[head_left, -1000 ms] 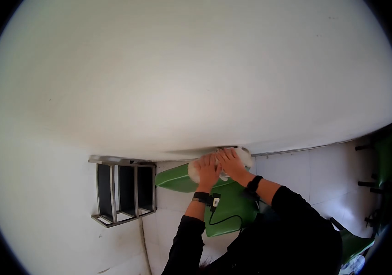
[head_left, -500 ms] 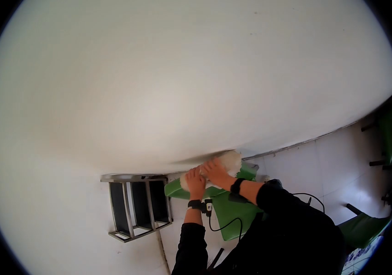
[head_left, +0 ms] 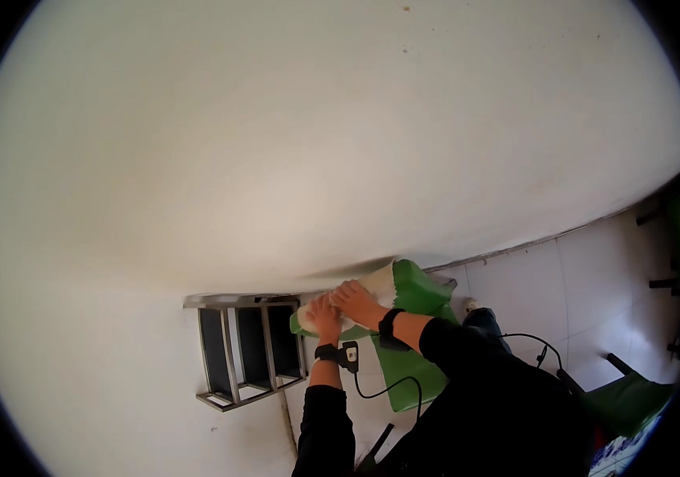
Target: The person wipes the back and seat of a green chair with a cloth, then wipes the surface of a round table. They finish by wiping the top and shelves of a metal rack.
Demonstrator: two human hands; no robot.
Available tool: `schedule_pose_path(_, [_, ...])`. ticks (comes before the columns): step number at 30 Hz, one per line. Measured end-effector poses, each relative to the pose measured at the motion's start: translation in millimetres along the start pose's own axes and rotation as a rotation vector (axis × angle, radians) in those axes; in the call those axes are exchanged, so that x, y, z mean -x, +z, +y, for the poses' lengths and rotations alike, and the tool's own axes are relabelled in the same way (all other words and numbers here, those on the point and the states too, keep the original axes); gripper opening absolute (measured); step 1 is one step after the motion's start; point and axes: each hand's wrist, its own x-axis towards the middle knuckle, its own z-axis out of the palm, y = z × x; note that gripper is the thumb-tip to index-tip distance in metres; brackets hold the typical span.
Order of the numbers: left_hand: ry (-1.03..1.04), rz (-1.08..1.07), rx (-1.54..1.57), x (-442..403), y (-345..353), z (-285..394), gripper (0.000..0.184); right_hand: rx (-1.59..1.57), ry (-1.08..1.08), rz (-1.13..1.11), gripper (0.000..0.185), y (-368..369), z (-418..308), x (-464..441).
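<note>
A whitish, soft-looking piece [head_left: 380,286] lies along the top of the green chair's backrest [head_left: 422,290], beside the wall. My left hand [head_left: 325,316] grips its left end. Close on its right, my right hand [head_left: 356,304] is closed on the same whitish piece, with the fingers curled over it. Both wrists carry black bands, and a small device with a cable sits at the left one. The green seat [head_left: 411,378] shows below my forearms. What lies under my palms is hidden.
A metal rack with dark panels [head_left: 252,350] stands against the wall at the left. More green chairs [head_left: 630,401] are at the right. The pale wall [head_left: 276,159] fills the upper view, and a shoe [head_left: 472,304] shows on the tiled floor [head_left: 527,290].
Both hands have moved left along the backrest with the whitish piece, uncovering more green at its right end. The view has shifted too.
</note>
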Motion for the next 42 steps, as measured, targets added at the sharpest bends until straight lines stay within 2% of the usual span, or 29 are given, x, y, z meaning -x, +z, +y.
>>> schedule_pose_path(2, [0.041, 0.024, 0.034, 0, 2, 8, 0.048, -0.003, 0.001, -0.016, 0.044, -7, 7, 5])
schedule_pose_path(4, [0.083, 0.055, 0.075, -1, 14, 12, 0.049, -0.170, 0.072, -0.206, 0.048, -23, 18, 11])
schedule_pose_path(5, [0.135, 0.082, 0.067, -5, 28, 13, 0.050, -0.163, 0.062, -0.209, 0.048, -25, 24, 18])
schedule_pose_path(7, [0.173, 0.120, 0.062, -4, 42, 35, 0.051, -0.086, 0.203, -0.085, 0.051, -30, 42, 41])
schedule_pose_path(11, [0.248, 0.094, 0.106, -2, 44, 101, 0.052, 0.047, 0.186, -0.109, 0.052, -56, 72, 76])
schedule_pose_path(13, [0.263, 0.113, 0.137, 1, 38, 116, 0.052, -0.141, 0.319, -0.091, 0.055, -60, 77, 87])
schedule_pose_path(16, [0.303, 0.161, 0.177, 2, 30, 128, 0.052, -0.262, 0.360, -0.115, 0.054, -60, 77, 88])
schedule_pose_path(18, [0.366, 0.207, 0.154, 6, 26, 127, 0.051, -0.291, 0.399, -0.136, 0.054, -63, 73, 86])
schedule_pose_path(22, [0.344, 0.151, 0.146, 7, 24, 123, 0.051, -0.354, 0.485, -0.147, 0.053, -65, 65, 86])
schedule_pose_path(26, [0.400, 0.159, 0.172, 5, 27, 120, 0.048, -0.264, 0.486, -0.128, 0.052, -62, 61, 88])
schedule_pose_path(28, [0.430, 0.172, 0.159, 5, 27, 120, 0.046, -0.184, 0.398, -0.118, 0.052, -61, 61, 90])
schedule_pose_path(30, [0.386, 0.121, 0.181, -2, 31, 116, 0.042, -0.228, 0.410, -0.037, 0.052, -60, 70, 88])
schedule_pose_path(33, [0.383, 0.050, 0.026, -19, 39, 110, 0.039, -0.348, 0.389, -0.107, 0.052, -58, 84, 81])
schedule_pose_path(36, [0.337, -0.004, 0.030, -20, 32, 115, 0.038, -0.436, 0.420, -0.107, 0.057, -59, 82, 83])
schedule_pose_path(37, [0.416, 0.089, 0.083, -16, 35, 113, 0.039, -0.466, 0.454, -0.135, 0.057, -62, 79, 86])
schedule_pose_path(38, [0.423, 0.074, 0.077, -9, 37, 112, 0.039, -0.474, 0.469, -0.135, 0.057, -62, 75, 87])
schedule_pose_path(40, [0.425, 0.208, 0.124, 11, 27, 121, 0.041, -0.377, 0.450, -0.043, 0.057, -63, 62, 95])
schedule_pose_path(42, [0.458, 0.197, 0.034, 13, 30, 120, 0.042, -0.448, 0.458, -0.017, 0.057, -70, 62, 95])
